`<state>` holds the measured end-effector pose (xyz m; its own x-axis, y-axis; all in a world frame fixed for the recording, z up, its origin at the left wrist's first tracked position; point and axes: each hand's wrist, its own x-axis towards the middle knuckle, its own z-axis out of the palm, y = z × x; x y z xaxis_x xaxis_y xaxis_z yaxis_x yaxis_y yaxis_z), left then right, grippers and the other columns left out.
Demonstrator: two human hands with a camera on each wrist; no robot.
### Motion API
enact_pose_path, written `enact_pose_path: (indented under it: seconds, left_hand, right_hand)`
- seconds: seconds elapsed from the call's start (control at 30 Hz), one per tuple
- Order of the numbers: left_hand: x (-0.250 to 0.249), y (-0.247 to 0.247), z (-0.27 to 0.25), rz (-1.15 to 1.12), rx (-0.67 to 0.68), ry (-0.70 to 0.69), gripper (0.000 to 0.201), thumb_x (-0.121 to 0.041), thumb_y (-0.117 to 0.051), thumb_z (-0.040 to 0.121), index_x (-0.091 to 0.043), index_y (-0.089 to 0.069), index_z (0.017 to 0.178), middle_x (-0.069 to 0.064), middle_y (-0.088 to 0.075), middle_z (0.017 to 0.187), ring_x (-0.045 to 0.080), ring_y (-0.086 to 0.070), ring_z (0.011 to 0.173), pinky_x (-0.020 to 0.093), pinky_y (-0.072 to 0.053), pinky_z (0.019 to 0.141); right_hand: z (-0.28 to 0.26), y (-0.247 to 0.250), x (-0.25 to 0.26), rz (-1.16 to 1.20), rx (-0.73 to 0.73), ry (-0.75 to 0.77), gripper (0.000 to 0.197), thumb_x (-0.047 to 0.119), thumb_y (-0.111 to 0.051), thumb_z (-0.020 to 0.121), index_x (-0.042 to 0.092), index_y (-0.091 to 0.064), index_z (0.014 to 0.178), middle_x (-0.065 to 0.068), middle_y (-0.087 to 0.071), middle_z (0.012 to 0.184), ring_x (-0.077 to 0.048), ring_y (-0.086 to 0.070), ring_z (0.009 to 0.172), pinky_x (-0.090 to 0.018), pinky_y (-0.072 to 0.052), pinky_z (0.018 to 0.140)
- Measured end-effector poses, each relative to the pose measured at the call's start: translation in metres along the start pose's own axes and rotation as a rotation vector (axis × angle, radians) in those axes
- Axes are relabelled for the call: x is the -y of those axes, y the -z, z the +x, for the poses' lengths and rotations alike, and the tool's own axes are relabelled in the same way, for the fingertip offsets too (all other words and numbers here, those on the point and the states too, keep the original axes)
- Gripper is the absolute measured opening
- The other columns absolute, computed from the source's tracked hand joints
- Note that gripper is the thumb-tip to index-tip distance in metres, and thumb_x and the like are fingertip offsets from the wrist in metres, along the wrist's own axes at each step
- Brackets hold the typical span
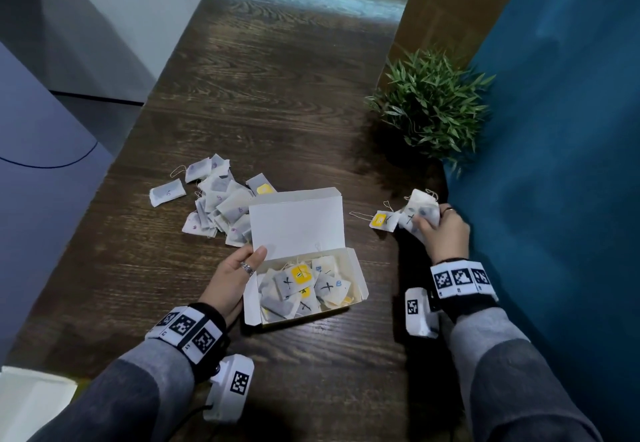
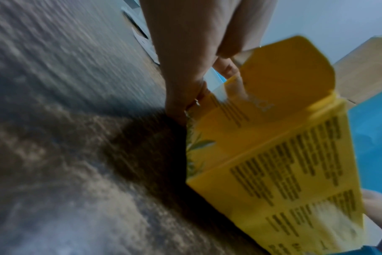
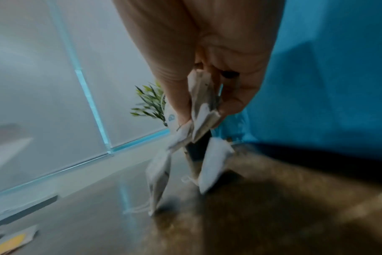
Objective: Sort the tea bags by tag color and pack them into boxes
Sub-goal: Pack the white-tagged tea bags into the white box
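An open box (image 1: 298,223), white inside and yellow outside (image 2: 273,155), sits mid-table and holds several tea bags (image 1: 304,286) with yellow tags. My left hand (image 1: 239,272) grips the box's left wall, thumb over the rim. At the table's right edge my right hand (image 1: 440,227) pinches a bunch of tea bags (image 1: 419,213) just above the wood; in the right wrist view the bunch (image 3: 199,117) hangs between thumb and fingers. A yellow-tagged bag (image 1: 381,220) lies beside them. A loose pile of tea bags (image 1: 218,199) lies left of the box.
A small green plant (image 1: 433,102) stands at the table's right edge, behind my right hand. A blue fabric surface (image 1: 554,164) borders the table on the right. Part of a white box (image 1: 31,396) shows at the near left corner.
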<state>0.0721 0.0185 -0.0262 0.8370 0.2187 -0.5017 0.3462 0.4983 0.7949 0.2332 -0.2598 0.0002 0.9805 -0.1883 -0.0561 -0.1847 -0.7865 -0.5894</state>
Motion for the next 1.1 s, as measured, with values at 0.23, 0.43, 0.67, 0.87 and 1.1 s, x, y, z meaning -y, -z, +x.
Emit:
enact_pose_path:
  seconds: [0.23, 0.43, 0.67, 0.87, 1.1]
  left_hand:
    - [-0.002, -0.001, -0.002, 0.02, -0.015, -0.001, 0.019, -0.02, -0.053, 0.09, -0.007, -0.063, 0.1, 0.008, -0.072, 0.099, 0.021, -0.068, 0.088, 0.033, -0.056, 0.078]
    - [-0.003, -0.002, -0.003, 0.064, -0.048, 0.004, 0.027, -0.016, -0.051, 0.092, 0.003, -0.058, 0.109, 0.018, -0.065, 0.112, 0.03, -0.061, 0.102, 0.045, -0.046, 0.094]
    - [-0.002, -0.002, -0.002, 0.053, -0.04, 0.002, 0.031, -0.014, -0.05, 0.093, 0.007, -0.054, 0.116, 0.021, -0.062, 0.119, 0.031, -0.058, 0.106, 0.046, -0.045, 0.097]
    - [-0.001, -0.001, -0.002, 0.028, -0.022, -0.002, 0.024, -0.015, -0.05, 0.093, -0.002, -0.059, 0.11, 0.016, -0.065, 0.113, 0.028, -0.062, 0.099, 0.04, -0.05, 0.089]
    - [0.001, 0.0, -0.001, -0.022, 0.024, -0.028, 0.042, -0.034, -0.068, 0.067, -0.008, -0.064, 0.099, 0.01, -0.071, 0.103, 0.023, -0.067, 0.092, 0.036, -0.054, 0.083]
  right_hand:
    - [-0.061, 0.035, 0.065, 0.298, 0.249, 0.25, 0.017, 0.02, -0.073, 0.078, 0.007, -0.064, 0.085, -0.002, -0.07, 0.08, -0.019, -0.065, 0.076, -0.027, -0.048, 0.068]
    - [-0.096, -0.014, 0.082, -0.109, 0.791, 0.371, 0.028, 0.034, -0.077, 0.071, 0.01, -0.064, 0.078, -0.01, -0.07, 0.084, -0.028, -0.064, 0.084, -0.039, -0.048, 0.077]
    - [-0.108, -0.037, 0.075, -0.639, 0.518, 0.653, 0.027, 0.034, -0.053, 0.086, 0.029, -0.056, 0.112, 0.003, -0.069, 0.1, -0.02, -0.05, 0.109, -0.042, -0.021, 0.091]
    - [-0.103, -0.038, 0.071, -0.566, 0.427, 0.644, 0.027, 0.039, -0.042, 0.094, 0.029, -0.064, 0.106, 0.008, -0.066, 0.106, -0.018, -0.047, 0.109, -0.041, -0.019, 0.087]
    - [-0.131, -0.056, 0.075, -0.442, 0.516, 0.838, 0.025, 0.042, -0.05, 0.09, 0.032, -0.071, 0.084, 0.01, -0.066, 0.095, -0.021, -0.047, 0.103, -0.037, -0.017, 0.074]
